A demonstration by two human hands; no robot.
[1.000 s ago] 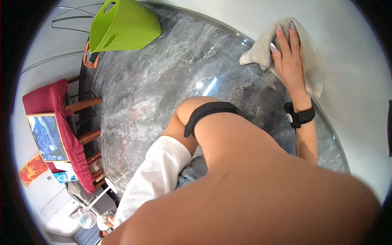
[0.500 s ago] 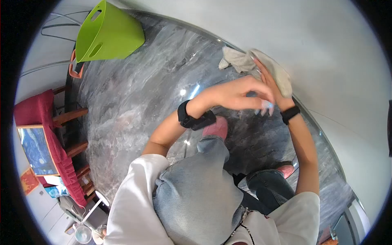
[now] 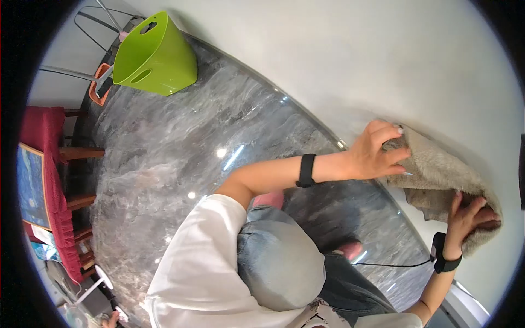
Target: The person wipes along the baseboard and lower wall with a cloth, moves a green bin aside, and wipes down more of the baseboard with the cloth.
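A grey-beige fluffy cloth (image 3: 437,158) hangs stretched and folded between my hands, close in front of the white wall. At its left end my left hand (image 3: 377,150) grips the edge with bent fingers. Lower and to the right, my right hand (image 3: 466,216) has its fingers tucked into a fold of the same cloth, so some fingertips are hidden. A black band (image 3: 307,169) circles my left wrist, and a black strap with a small box (image 3: 445,256) is on the right one.
A green bucket (image 3: 161,60) stands on the grey marbled floor (image 3: 164,142) at the upper left, beside an orange dustpan (image 3: 100,85). The white wall (image 3: 328,60) runs along the right. A red-covered table (image 3: 46,126) with a framed picture (image 3: 34,186) is at the left.
The cloth has moved right and down, from a crumpled bundle near the floor edge to an opened shape held between both hands. My left hand has come onto its edge.
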